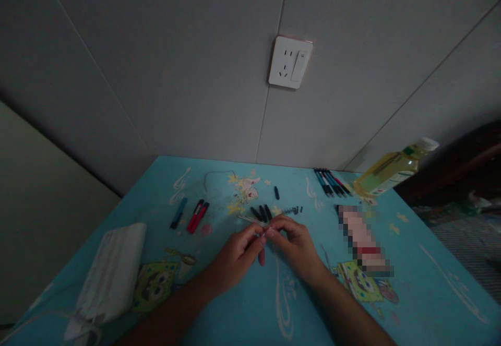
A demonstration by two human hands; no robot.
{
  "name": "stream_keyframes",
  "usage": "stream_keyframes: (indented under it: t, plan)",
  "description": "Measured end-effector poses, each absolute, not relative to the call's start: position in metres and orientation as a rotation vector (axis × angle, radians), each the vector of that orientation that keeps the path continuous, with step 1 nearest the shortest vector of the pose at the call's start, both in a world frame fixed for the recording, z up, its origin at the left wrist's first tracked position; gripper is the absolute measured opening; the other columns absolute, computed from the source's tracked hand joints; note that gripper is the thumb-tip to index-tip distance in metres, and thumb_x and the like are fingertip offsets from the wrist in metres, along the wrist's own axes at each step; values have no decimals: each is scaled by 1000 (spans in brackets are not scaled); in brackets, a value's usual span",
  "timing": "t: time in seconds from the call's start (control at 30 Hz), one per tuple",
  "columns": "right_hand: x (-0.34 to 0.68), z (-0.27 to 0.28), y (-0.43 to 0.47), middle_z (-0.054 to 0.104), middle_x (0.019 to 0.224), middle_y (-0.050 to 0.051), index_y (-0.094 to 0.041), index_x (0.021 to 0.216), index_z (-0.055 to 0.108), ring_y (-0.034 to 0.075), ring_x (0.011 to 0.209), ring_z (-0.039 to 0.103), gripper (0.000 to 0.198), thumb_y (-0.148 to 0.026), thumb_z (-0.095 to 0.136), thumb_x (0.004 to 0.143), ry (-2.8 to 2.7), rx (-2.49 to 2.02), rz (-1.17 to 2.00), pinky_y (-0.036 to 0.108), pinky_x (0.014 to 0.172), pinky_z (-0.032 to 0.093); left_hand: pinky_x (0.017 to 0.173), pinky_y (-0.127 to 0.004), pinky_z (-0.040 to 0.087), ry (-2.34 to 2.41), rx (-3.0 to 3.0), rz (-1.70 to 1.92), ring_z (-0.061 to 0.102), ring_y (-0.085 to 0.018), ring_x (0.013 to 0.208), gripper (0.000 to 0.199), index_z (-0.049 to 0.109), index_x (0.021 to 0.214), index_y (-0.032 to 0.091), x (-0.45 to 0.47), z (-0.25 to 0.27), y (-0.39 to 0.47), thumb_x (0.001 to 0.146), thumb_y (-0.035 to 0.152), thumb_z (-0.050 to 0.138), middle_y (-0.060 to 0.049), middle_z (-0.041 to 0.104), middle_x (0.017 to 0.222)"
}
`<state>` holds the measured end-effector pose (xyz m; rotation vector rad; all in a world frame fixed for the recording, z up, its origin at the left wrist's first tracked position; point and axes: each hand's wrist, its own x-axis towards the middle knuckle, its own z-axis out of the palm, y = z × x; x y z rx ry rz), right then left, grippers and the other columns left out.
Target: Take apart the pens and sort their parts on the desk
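My left hand [238, 252] and my right hand [296, 244] meet over the middle of the table, fingers pinched together. Between their fingertips is a small thin piece, like a pen refill [263, 233], mostly hidden by the fingers. Just beyond my left fingers lie several slim pale refills [250, 219]. Black pen barrel pieces [263, 212] rest behind the hands, with small black parts [290, 211] scattered to their right. One black piece [276, 193] lies farther back. To the left are red barrel pieces [198, 217] and a blue one [179, 213].
Several pens [332, 182] lie in a row at the back right, near a bottle of yellow liquid [385, 171]. A blurred-out flat item [362, 236] is at right. A white box-like device with a cable [113, 267] sits at left. The blue patterned tablecloth [242, 314] meets the wall.
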<state>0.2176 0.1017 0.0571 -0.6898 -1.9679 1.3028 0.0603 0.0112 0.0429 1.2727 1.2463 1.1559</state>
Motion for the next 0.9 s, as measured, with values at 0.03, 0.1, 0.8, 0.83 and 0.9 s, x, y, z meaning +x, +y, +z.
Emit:
stream_keyframes:
  t: [0.03, 0.1, 0.8, 0.83, 0.9]
  plan:
    - [221, 58, 107, 67, 87, 5, -21, 85, 70, 19, 83, 61, 18, -37, 62, 90, -2000, -710, 1245, 33, 78, 48, 54, -23, 31, 1251, 1267, 1162, 41, -10, 54, 29, 55, 96, 17, 60, 44, 11, 98, 43, 42, 1, 58, 65]
    - [231, 59, 123, 69, 91, 6, -21, 91, 71, 20, 84, 62, 22, -39, 58, 91, -2047, -838, 1051, 34, 77, 48, 52, -23, 30, 1261, 1248, 1186, 40, -9, 54, 30, 53, 88, 18, 59, 46, 11, 98, 44, 41, 2, 55, 65]
    - [261, 55, 159, 72, 86, 8, -18, 93, 70, 21, 74, 64, 29, -44, 60, 87, -1976, -1212, 829, 32, 70, 47, 57, -25, 34, 1377, 1277, 1209, 44, -12, 53, 33, 56, 101, 18, 57, 42, 15, 98, 46, 38, 5, 50, 57]
    - [255, 59, 150, 72, 87, 7, -18, 93, 69, 20, 77, 64, 28, -44, 61, 87, -1921, -1113, 994, 31, 71, 47, 58, -25, 34, 1377, 1296, 1204, 45, -12, 54, 33, 57, 100, 18, 57, 42, 14, 98, 46, 38, 5, 50, 58]
    - [245, 63, 135, 71, 89, 6, -19, 94, 69, 19, 78, 63, 26, -42, 65, 85, -1828, -981, 1273, 30, 71, 48, 59, -25, 35, 1372, 1335, 1189, 46, -12, 56, 32, 57, 97, 18, 57, 43, 14, 99, 44, 38, 4, 50, 59]
